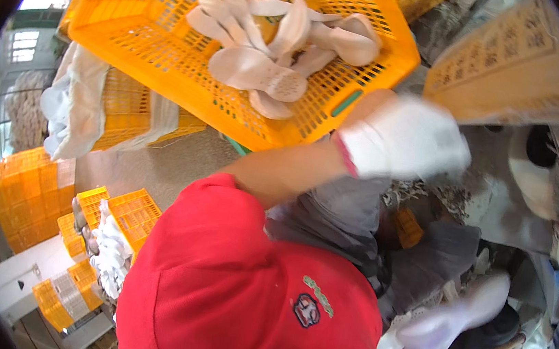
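Observation:
My left hand (404, 140), in a white knitted glove with a pink cuff, is just past the near right corner of an orange slatted basket (97, 23). Motion smears its fingers, so I cannot tell whether they hold anything. In the basket lies a loose pile of pale beige shoe soles (256, 73), some overlapping, one with a dotted heel. Low at the right is my right hand (427, 339), also gloved and blurred. A long white piece, shaped like a shoe sole (488, 295), runs along it and appears to be in its grip.
A tan cardboard box (512, 70) with printed marks stands at upper right, beside a grey machine-like surface (504, 200). Stacked orange crates (28, 198) stand at left. White pieces (108, 251) fill another crate. Small scraps (452, 198) lie beyond my legs.

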Tool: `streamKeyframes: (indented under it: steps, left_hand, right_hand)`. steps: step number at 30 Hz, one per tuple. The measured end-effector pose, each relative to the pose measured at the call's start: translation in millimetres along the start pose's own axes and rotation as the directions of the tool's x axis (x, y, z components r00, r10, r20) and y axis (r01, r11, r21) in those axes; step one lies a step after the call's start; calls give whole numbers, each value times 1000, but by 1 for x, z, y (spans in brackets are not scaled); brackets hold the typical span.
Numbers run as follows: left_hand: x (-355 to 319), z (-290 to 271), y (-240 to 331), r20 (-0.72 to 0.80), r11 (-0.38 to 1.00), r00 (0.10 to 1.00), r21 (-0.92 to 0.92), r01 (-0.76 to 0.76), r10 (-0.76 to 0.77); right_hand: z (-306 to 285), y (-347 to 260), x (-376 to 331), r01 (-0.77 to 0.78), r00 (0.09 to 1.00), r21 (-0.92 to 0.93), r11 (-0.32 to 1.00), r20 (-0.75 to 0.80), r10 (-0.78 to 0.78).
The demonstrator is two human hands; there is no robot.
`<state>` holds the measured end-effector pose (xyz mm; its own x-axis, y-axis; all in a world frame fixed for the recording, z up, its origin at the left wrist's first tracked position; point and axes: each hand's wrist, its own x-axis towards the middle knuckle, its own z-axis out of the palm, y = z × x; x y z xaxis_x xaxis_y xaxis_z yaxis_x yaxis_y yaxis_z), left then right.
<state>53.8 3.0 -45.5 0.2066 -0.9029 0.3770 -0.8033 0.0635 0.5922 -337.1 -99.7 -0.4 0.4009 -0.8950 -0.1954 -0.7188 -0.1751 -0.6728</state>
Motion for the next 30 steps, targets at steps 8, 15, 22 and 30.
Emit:
streamKeyframes:
  steps: [8,15,22,30]
  left_hand:
    - [-95,-89,-247,-562,540,660,395,743,-498]
    - [-47,-65,-28,-227,847,952,447,289,-205]
    - [-27,25,143,-10,778,808,-263,-571,590]
    - [60,158,145,704,-489,613,-701,519,-358]
  right_hand:
    - [-36,145,-92,-230,972,-164,959,-89,218]
    - [-9,43,-101,-117,993,-141,983,5,119]
    - [3,-25,-50,292,956,-123,948,49,-288]
    - [-3,-44,-67,-18,952,165,986,-298,67]
